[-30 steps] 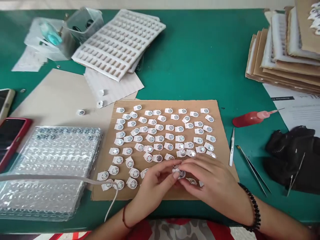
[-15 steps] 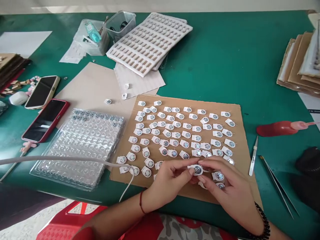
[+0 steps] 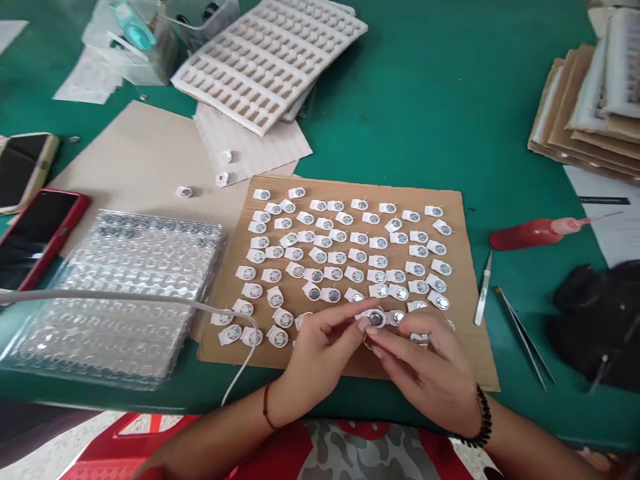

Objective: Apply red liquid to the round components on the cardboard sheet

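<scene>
Between the fingertips of my left hand is a small round white piece with a metallic centre. The fingers of my right hand are pinched together at the lower edge of that piece; whether they grip the piece or something smaller is hidden. Both hands are over the front part of a brown cardboard sheet, which carries several rows of similar white tabbed pieces with round metallic discs. A clear plastic tray with round pockets lies to the left, some pockets at its back holding metallic parts.
Tweezers, a white-handled tool and a red bottle with a needle tip lie right of the cardboard. A cable crosses the tray. White slotted trays lie at the back; a red phone is at left.
The view has shifted, so the table's contents appear further left and higher. My right hand's fingers have come together at the lower edge of the round piece, which my left hand still holds.
</scene>
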A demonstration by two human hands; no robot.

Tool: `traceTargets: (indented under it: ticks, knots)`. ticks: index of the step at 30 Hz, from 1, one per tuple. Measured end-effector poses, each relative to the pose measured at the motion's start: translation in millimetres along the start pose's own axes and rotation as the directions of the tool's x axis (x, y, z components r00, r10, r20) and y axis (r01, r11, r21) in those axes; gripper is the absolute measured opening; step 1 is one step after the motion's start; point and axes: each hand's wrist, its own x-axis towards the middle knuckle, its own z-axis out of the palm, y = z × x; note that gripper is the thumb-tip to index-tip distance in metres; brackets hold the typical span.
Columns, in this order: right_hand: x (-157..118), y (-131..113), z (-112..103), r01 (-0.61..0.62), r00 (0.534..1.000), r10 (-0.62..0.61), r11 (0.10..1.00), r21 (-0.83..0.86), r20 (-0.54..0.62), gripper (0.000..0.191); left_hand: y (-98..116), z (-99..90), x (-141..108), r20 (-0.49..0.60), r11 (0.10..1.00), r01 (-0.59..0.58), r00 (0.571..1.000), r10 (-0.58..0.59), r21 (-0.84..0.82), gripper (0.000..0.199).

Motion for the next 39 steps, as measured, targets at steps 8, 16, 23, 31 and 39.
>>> traceTargets:
  ticks: [8,16,23,31,39]
  knots:
    - [0.0,0.3,-0.1,0.025,1.000,-0.025,1.000,0.006,-0.001,0.037,-2.6,-3.2,3.6,0.025,0.994,0.033,0.999,-0.031,-0.102,0.020]
    - [1.6,0.4,-1.7,0.039,0.999,-0.039,0.999,-0.002,0.018,0.034,0.5,-2.1,5.4,0.078,0.913,0.195,0.981,-0.179,-0.359,0.016]
    - [4.3,0.1,-0.8,0.040,0.999,-0.040,0.999,0.006,0.016,0.033,0.8,-1.2,6.5,0.059,0.928,0.163,0.987,-0.152,-0.335,0.016]
    - [4.8,1.8,-0.8,0.027,0.999,-0.027,1.000,0.000,0.036,0.032,-4.3,-1.9,3.7,0.050,0.960,0.124,0.992,-0.115,-0.249,0.018]
    - [-13.6,1.7,-23.8,0.060,0.997,-0.060,0.998,0.017,0.039,0.034,23.5,-26.5,9.9,-0.189,0.847,-0.085,0.982,-0.019,-0.525,0.021]
